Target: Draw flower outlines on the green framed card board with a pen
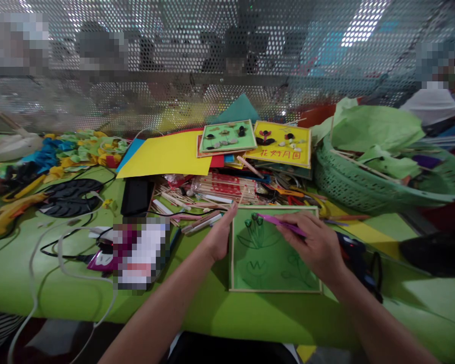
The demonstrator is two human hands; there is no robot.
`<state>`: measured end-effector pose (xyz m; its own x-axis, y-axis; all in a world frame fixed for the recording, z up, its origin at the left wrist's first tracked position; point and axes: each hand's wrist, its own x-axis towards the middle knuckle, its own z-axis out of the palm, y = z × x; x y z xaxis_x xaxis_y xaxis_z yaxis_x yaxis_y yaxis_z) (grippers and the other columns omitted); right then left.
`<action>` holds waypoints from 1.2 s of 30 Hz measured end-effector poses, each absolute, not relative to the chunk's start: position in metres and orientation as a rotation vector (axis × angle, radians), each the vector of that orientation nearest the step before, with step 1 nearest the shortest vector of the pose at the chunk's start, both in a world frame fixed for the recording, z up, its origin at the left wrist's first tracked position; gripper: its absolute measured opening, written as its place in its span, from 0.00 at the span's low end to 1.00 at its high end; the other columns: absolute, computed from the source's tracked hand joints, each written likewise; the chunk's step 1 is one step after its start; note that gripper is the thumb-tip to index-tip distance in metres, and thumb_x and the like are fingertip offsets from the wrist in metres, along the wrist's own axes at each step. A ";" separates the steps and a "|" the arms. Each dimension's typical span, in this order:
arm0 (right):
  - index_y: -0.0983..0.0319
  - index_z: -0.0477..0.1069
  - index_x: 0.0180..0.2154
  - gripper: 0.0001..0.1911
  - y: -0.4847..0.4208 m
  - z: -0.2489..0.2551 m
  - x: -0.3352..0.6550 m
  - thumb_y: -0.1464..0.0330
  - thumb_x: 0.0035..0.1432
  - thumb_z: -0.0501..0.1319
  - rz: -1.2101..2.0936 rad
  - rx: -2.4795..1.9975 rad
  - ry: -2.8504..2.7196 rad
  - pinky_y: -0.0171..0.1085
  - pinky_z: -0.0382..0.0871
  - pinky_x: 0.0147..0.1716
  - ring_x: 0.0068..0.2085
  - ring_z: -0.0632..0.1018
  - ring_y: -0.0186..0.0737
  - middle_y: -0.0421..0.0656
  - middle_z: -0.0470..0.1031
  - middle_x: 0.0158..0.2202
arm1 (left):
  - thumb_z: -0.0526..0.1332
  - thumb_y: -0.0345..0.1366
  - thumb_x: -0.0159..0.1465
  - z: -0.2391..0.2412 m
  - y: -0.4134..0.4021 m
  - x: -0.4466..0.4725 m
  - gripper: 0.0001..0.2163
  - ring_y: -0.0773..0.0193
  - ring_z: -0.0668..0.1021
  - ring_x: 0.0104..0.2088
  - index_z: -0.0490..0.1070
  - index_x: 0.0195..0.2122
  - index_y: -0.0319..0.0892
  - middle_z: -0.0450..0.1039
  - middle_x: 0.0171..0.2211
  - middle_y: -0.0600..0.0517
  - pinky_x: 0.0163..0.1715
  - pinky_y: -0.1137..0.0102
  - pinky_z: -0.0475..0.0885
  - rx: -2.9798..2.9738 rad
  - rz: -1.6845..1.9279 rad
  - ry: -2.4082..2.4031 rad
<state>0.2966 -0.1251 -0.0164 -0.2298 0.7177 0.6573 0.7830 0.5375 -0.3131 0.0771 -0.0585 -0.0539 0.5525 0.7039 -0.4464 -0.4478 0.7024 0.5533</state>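
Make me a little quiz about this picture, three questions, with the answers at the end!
1. True or false: the right hand holds a purple pen-like tool.
2. What stands right of the yellow framed picture? A: a red teapot. B: a green basket. C: a blue bucket.
3. Fill in: the left hand is at the ____ edge of the green framed panel.

Key: 1 true; 2 B; 3 left.

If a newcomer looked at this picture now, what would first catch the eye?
Probably the green framed panel near the front of the table, where the right hand holds a purple pen at the drawn flowers. Farther back, a yellow sheet stands out left of two framed pictures, and a green basket sits on the right.
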 end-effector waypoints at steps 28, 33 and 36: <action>0.58 0.76 0.46 0.06 -0.125 -0.013 0.296 0.71 0.67 0.64 -0.101 -1.191 -2.025 0.37 0.77 0.39 0.38 0.82 0.41 0.42 0.82 0.37 | 0.61 0.55 0.68 -0.045 -0.063 0.080 0.27 0.47 0.78 0.61 0.76 0.59 0.39 0.81 0.52 0.42 0.67 0.54 0.64 0.448 0.679 0.742; 0.58 0.77 0.45 0.06 -0.125 -0.014 0.297 0.71 0.67 0.64 -0.097 -1.218 -1.996 0.38 0.77 0.38 0.38 0.82 0.41 0.43 0.82 0.37 | 0.61 0.52 0.69 -0.041 -0.064 0.081 0.26 0.51 0.79 0.59 0.73 0.63 0.42 0.82 0.52 0.44 0.66 0.58 0.65 0.412 0.675 0.747; 0.57 0.78 0.45 0.06 -0.125 -0.014 0.297 0.70 0.67 0.64 -0.079 -1.221 -1.986 0.38 0.77 0.37 0.37 0.82 0.42 0.42 0.83 0.37 | 0.61 0.52 0.70 -0.039 -0.064 0.082 0.26 0.50 0.80 0.57 0.73 0.63 0.42 0.82 0.51 0.44 0.65 0.57 0.66 0.414 0.678 0.762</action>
